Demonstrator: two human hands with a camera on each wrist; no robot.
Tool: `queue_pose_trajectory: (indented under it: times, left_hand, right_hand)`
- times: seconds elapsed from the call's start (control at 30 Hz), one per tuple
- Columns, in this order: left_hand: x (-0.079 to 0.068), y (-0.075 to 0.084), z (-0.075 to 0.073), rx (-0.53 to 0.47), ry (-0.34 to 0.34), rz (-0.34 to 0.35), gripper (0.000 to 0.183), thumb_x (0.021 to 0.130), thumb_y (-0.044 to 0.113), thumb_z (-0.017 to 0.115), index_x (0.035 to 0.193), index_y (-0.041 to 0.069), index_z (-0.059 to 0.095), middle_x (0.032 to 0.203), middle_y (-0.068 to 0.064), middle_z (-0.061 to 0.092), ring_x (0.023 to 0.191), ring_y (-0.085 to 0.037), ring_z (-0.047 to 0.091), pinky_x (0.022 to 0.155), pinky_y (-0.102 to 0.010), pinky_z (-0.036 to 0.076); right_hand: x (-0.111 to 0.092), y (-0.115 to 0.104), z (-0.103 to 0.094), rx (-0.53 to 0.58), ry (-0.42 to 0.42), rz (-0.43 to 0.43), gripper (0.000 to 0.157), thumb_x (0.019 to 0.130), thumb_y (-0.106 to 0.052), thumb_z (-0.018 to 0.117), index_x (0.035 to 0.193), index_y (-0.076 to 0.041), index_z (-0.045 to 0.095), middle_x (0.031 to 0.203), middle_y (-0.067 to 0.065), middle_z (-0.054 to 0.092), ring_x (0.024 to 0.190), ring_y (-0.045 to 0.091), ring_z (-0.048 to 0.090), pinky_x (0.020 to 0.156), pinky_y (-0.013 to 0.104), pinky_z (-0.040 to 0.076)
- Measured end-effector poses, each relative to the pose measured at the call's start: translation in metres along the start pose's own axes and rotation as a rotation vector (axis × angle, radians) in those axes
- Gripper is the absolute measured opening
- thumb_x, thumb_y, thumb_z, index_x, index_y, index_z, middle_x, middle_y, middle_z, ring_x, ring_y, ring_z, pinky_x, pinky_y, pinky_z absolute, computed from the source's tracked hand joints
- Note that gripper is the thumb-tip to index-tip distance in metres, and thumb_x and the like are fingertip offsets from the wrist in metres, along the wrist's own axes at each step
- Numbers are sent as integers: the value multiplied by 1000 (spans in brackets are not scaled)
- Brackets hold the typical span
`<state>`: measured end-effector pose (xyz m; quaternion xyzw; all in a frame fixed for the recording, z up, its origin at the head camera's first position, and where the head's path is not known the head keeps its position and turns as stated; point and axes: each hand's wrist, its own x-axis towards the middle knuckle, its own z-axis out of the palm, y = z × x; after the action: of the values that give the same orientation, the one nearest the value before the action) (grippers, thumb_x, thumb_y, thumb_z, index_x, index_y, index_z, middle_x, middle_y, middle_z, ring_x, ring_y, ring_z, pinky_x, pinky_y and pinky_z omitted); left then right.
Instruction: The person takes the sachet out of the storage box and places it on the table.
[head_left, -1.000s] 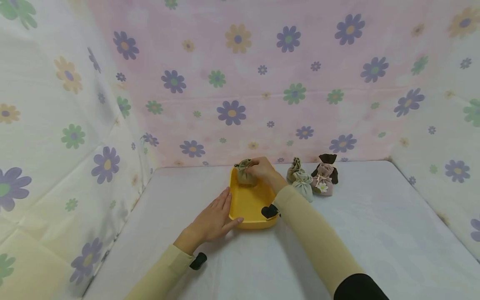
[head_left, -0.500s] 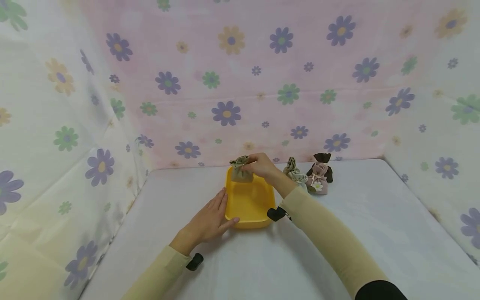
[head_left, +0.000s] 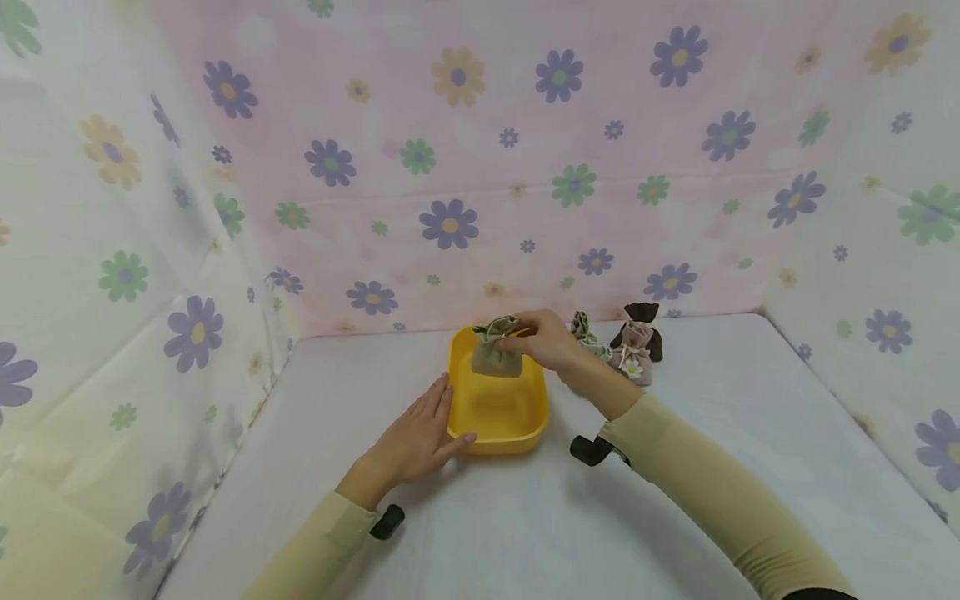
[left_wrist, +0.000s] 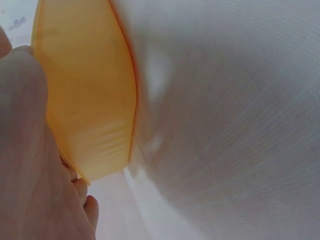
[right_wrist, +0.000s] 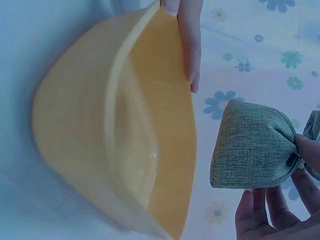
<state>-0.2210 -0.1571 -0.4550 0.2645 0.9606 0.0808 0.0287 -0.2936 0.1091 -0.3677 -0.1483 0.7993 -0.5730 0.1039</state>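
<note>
My right hand [head_left: 546, 340] pinches the gathered neck of a small grey-green drawstring pouch [head_left: 497, 358] between thumb and fingers. The pouch hangs over the far part of a yellow plastic tub [head_left: 498, 447]; the right wrist view shows the pouch [right_wrist: 252, 145] clear of the rim of the tub [right_wrist: 112, 100]. Along the tub's left side lies my left hand [head_left: 408, 440], its fingers extended against the wall and its thumb at the near left corner. In the left wrist view that hand [left_wrist: 30, 150] touches the tub's outer wall [left_wrist: 85, 90]. The visible floor of the tub is bare.
Right of the tub stand more pouches: an olive one [head_left: 580, 323], a pale green one [head_left: 597, 347] mostly behind my right arm, a pink one [head_left: 637, 342] with a white flower, and a dark brown one [head_left: 642, 312] behind it. Flower-print cloth [head_left: 480, 167] closes off the back and sides of the white table [head_left: 360, 392].
My right hand has lifted the pouch up from inside the tub's far end and brought it slightly nearer. The right forearm has swung rightward. The left hand stays on the tub.
</note>
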Motion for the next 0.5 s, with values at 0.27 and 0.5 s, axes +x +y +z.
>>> queue_pose_trajectory:
  times: [0.27, 0.5]
  left_hand:
    - [3, -4, 2, 14, 18, 8, 101, 102, 72, 30, 160, -8, 12, 170, -23, 3, 158, -33, 10, 126, -48, 19]
    - [3, -4, 6, 0, 34, 11, 101, 102, 71, 33, 160, -9, 15, 170, -24, 5, 157, -34, 13, 125, -49, 21]
  right_hand:
    - [-35, 3, -26, -44, 28, 34, 32, 95, -18, 76, 124, -7, 72, 124, 11, 66, 117, 30, 61, 107, 52, 47]
    - [-63, 19, -58, -114, 40, 75, 30, 95, -21, 75, 121, -7, 72, 123, 13, 68, 118, 31, 61, 106, 53, 48]
